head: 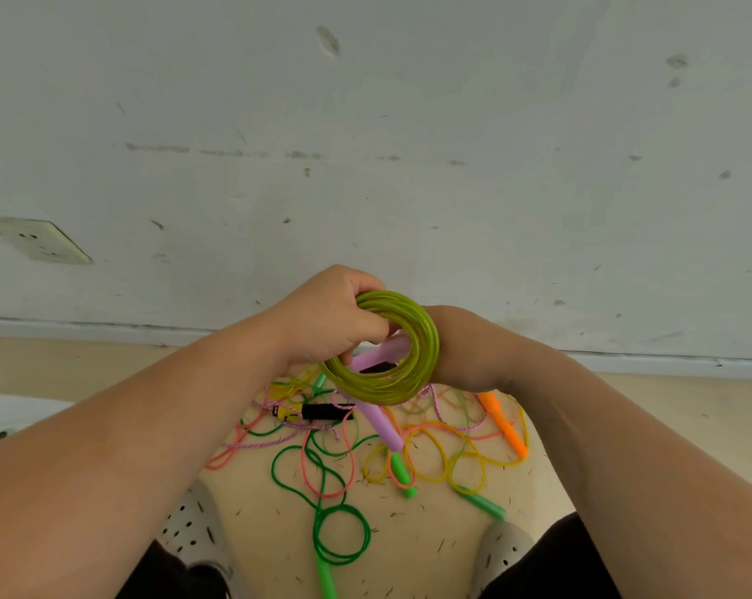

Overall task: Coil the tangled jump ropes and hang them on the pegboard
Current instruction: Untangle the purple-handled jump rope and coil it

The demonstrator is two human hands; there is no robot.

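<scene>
**Yellow-green rope held as a finished coil above the tangle**

Both hands are raised at the centre of the frame, in front of the scuffed wall (pixel 409 144). Between them is the coil (pixel 378 389), a yellow-green jump rope wound into a tight ring of many turns and tilted toward the camera. The left hand (pixel 331 322) grips the coil's upper left edge, its fingers curled around the strands. The right hand (pixel 460 352) is against the coil's right edge. Its fingers are hidden behind the ring, so I cannot tell how they lie, though it seems to be steadying the rope. A pink handle (pixel 391 348) shows through the middle of the ring.

Below the hands, on the tan floor (pixel 257 512), lies the tangle of ropes (pixel 309 443): green, salmon, yellow and twisted pink cords looped over one another. Among them are:

- a lilac handle (pixel 380 423)
- an orange handle (pixel 504 425)
- a black-and-yellow handle (pixel 313 412)
- a green handle (pixel 402 473)

A wall socket (pixel 37 240) sits at the left of the frame. Grey perforated shoes (pixel 192 525) flank the tangle at the bottom.
</scene>
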